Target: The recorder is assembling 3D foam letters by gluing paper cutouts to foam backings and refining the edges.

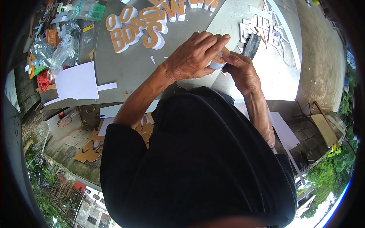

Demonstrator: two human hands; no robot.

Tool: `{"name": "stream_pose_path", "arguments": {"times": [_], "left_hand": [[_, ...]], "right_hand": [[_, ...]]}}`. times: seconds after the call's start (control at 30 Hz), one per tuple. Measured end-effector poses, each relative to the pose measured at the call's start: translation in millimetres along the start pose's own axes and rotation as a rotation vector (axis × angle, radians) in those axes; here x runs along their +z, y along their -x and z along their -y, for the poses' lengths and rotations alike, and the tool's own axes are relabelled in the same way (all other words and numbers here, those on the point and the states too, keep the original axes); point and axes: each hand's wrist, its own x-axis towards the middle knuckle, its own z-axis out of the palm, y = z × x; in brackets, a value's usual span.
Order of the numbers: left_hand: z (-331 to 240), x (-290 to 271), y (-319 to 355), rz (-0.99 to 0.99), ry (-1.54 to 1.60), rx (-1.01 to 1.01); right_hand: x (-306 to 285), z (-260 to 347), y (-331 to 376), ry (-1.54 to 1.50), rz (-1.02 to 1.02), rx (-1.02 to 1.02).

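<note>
Far left, bench [125, 72] edge: clear plastic bags [57, 51], an orange packet, red cord [43, 80], a white sheet [76, 81] with a strip beside it.
Upper left, on bench: finished letters [138, 28], tan faces with white side walls, lying in a loose cluster; more of them along the top edge.
Left hand [192, 57]: arched over the piece from above, fingers [213, 40] curled down on its top and far side, closed on it.
Piece [218, 60]: a small letter, tan face and white edge band, held above the bench between both hands, just in front of the chest; mostly hidden, so its shape cannot be told.
Right hand [241, 72]: touching the piece from the right, fingertips pinched tight at its white band; whether they also hold a small tool cannot be told.
Right, on bench: white offcuts [262, 28] in a heap, a dark flat tool [251, 45] among them.
Below bench: tan sheet [91, 148] with cut-out holes.
Step in hand, as judged: fitting or pressing the white band round the edge of one letter.
Next move calls for, as judged: a steady left grip while the right fingertips work along the band, keeping it flush with the tan face.
</note>
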Motion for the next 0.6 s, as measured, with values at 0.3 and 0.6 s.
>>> {"name": "stream_pose_path", "arguments": {"times": [0.3, 0.6], "left_hand": [[-25, -19, 5, -0.518, 1.170, -0.629], [-54, -11, -2, -0.632, 0.953, -0.448]], "right_hand": [[-22, 1, 6, -0.456, 0.182, -0.238], [-13, 8, 18, -0.272, 0.149, -0.315]]}}
